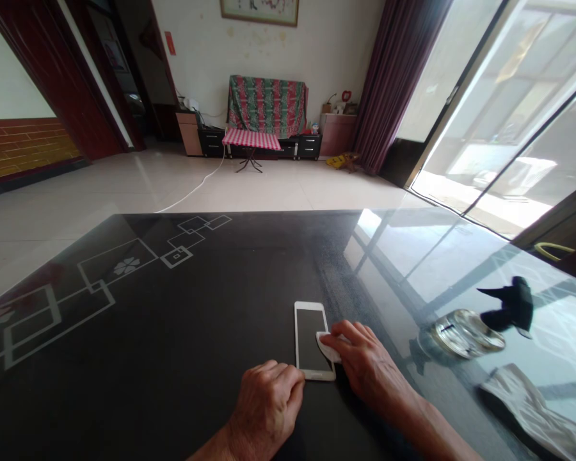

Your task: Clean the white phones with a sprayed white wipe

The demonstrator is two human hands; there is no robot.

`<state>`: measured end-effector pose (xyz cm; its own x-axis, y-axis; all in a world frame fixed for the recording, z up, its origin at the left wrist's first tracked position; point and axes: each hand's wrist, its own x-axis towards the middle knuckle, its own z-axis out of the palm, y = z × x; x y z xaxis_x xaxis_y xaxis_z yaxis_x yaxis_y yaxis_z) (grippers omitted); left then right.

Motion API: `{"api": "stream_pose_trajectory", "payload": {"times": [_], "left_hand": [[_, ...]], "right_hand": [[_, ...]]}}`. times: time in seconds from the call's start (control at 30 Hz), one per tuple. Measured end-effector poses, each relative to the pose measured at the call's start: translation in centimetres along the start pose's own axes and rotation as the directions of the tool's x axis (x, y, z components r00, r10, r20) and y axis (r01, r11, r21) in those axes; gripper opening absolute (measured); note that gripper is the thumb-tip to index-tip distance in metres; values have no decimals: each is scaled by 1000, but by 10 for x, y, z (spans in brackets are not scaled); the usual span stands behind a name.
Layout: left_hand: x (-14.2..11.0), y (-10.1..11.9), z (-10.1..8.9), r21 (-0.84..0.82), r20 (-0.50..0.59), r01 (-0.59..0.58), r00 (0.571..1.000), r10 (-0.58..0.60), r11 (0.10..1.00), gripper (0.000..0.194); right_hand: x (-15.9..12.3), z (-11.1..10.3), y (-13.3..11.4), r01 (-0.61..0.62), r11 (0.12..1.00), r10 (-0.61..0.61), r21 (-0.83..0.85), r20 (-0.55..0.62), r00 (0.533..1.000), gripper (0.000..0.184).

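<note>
A white smartphone (pixel 310 325) with a dark screen lies face up on the glossy black table (pixel 196 346). At the phone's lower left corner, my left hand (pixel 271 397) is closed, thumb and fingers pressed against its edge. My right hand (pixel 367 362) pinches a small white wiping pad (pixel 327 346) that rests on the right side of the screen. Part of the pad is hidden beneath the fingers.
To the right, a clear glass spray bottle (pixel 468 334) with a black trigger head stands near a crumpled pale cloth (pixel 532 406). Beyond the table are a small checked-top folding table (pixel 252 139) and a fabric-draped object (pixel 269 105). Glass doors (pixel 509 128) are at the right.
</note>
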<state>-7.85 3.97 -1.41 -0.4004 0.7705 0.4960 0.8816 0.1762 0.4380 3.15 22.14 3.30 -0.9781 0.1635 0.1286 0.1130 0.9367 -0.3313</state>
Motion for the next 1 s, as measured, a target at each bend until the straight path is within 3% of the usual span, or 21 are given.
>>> {"api": "stream_pose_trajectory", "payload": {"times": [0.2,0.37,1.0], "left_hand": [[1,1,-2,0,15,3,1000,-3,1000,19],[0,0,-2,1,25,2,1000,-2,1000,19],[0,-2,2,12,-63,-74,995,75,997,22]], "right_hand": [[-26,2,-14,4,999,-6,43,58,998,37],[-26,0,-14,6,997,-11,73,58,998,36],[56,5,40,79,996,-82,-47,-87,993,37]]}}
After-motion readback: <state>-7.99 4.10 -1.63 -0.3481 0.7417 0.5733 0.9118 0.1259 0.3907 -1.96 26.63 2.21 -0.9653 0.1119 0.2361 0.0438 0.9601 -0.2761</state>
